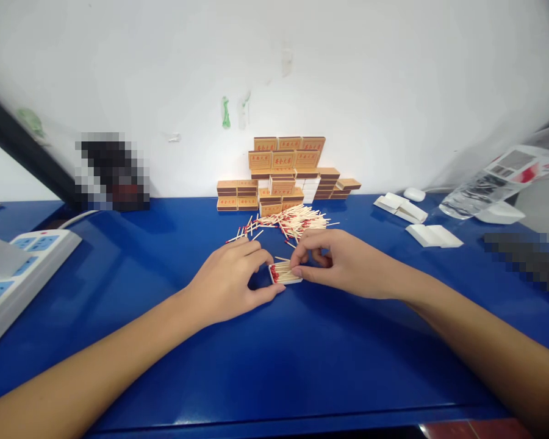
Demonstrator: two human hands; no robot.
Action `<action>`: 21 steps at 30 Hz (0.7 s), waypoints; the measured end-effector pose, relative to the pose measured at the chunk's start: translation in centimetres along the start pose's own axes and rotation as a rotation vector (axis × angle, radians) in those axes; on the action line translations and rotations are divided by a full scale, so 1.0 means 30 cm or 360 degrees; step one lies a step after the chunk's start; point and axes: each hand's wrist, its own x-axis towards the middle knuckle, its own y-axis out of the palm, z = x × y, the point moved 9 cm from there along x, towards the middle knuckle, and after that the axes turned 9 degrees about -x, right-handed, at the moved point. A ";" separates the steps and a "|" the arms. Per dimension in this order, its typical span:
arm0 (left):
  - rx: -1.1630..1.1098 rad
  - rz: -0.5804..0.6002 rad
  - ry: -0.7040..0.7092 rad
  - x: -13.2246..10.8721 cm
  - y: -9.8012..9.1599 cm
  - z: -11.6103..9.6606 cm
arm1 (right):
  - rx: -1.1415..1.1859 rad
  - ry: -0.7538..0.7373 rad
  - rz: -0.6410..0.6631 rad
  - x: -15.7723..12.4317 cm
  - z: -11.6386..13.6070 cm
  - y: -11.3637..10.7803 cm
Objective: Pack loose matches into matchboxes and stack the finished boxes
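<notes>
A small white matchbox tray rests on the blue tabletop, filled with red-headed matches whose heads point left. My left hand grips the tray's left end, index finger behind and thumb in front. From the right, my right hand has thumb and index finger pinched at the right end of the tray, over the matches. One match sticks out leftward from these fingers, above the tray's back edge. Behind the hands lies a loose heap of matches, with a few scattered to its left.
Stacked orange matchboxes stand against the wall behind the heap. On the left lies a white power strip. Folded white cards, a white rounded case and a clear plastic bag are at right.
</notes>
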 end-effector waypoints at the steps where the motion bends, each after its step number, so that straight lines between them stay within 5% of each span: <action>1: -0.0005 0.0000 0.0001 0.000 0.000 0.000 | 0.0010 0.0015 -0.0005 0.000 0.000 0.001; 7: 0.0012 0.0010 -0.0017 0.004 0.004 0.008 | 0.0020 0.0000 0.0033 -0.002 0.005 0.011; 14: -0.0049 0.0039 0.0023 0.000 0.012 -0.007 | -0.0183 -0.0111 -0.0223 0.044 -0.016 -0.031; 18: -0.0077 0.0052 0.0044 0.000 0.015 -0.020 | -0.0311 -0.0329 -0.0092 0.081 0.015 0.017; 21: -0.0083 0.0061 0.0044 -0.001 0.015 -0.025 | -0.0340 -0.0280 -0.0030 0.095 0.009 0.039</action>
